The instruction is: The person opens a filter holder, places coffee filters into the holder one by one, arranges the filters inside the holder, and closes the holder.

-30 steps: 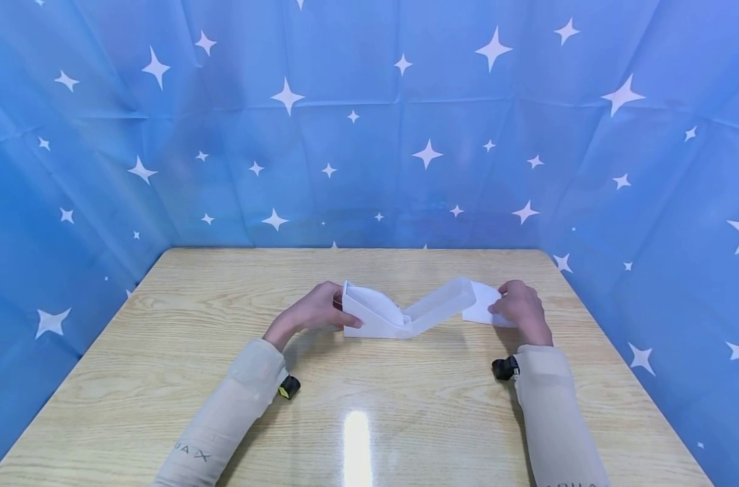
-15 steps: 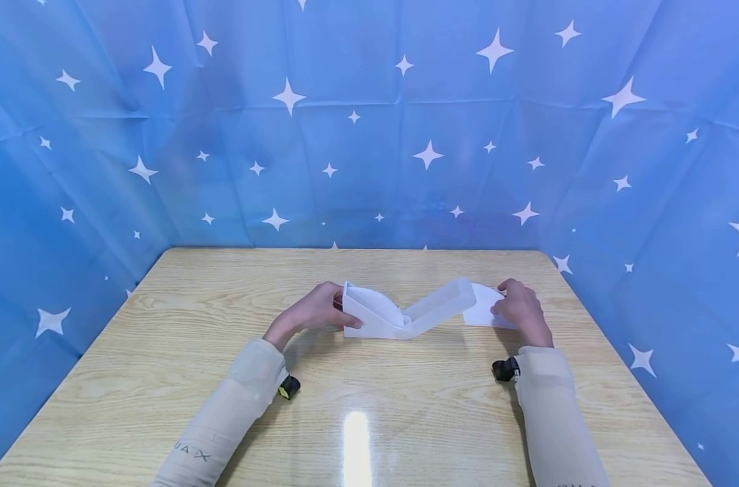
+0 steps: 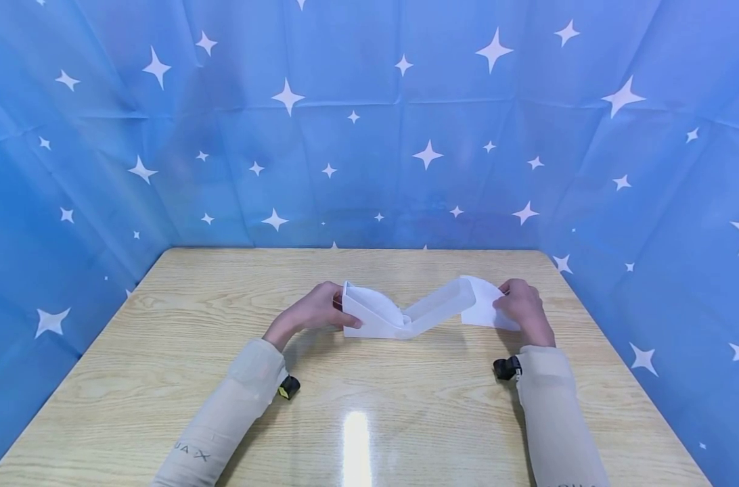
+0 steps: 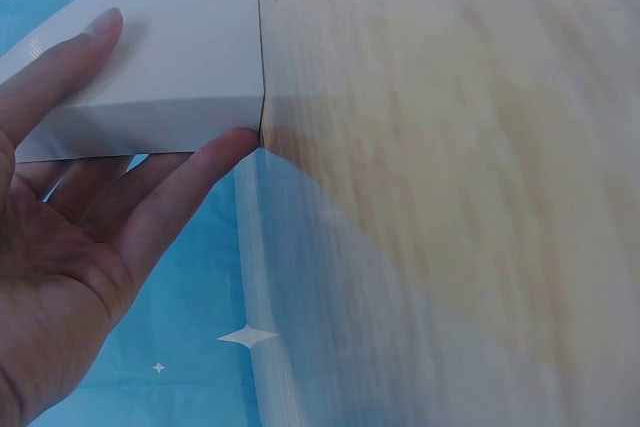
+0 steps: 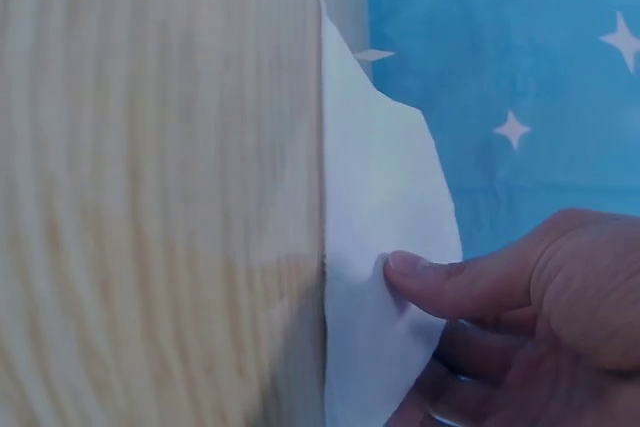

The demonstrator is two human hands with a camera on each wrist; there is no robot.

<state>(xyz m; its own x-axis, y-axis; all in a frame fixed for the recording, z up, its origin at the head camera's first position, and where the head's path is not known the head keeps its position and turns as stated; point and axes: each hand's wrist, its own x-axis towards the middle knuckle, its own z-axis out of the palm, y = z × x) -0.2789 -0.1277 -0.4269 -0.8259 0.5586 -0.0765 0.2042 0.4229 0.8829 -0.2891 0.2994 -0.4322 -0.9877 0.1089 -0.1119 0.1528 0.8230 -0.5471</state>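
Head view, item one: white box [image 3: 372, 325], resting near the middle of the wood-grain table [image 3: 406, 406], between my two hands. Its taller end stands at my left; its walls drop toward the right. Joined at that low right end: one translucent lid [image 3: 439, 309], tilted up and away to the right.

Item two: white sheet [image 3: 482, 304], thin, one edge curved, to the right of the box and just beside the raised end of the lid. I cannot tell whether sheet and lid touch.

Left hand [image 3: 317, 308]: clamped on the box's taller end. The left wrist view shows my thumb [image 4: 95, 35] laid against one white face and my fingers around the narrow end, one fingertip at the corner.

Right hand [image 3: 524, 311]: thumb and fingers together, pinching the sheet by its outer part. By the right wrist view, the thumb lies on the near face, the other fingers behind; the sheet's straight edge runs along the wood.

Also listed: two pale sleeves [image 3: 235, 399], one black device [image 3: 289, 387] at each wrist, and a blue backdrop [image 3: 345, 74] with white stars behind the table.
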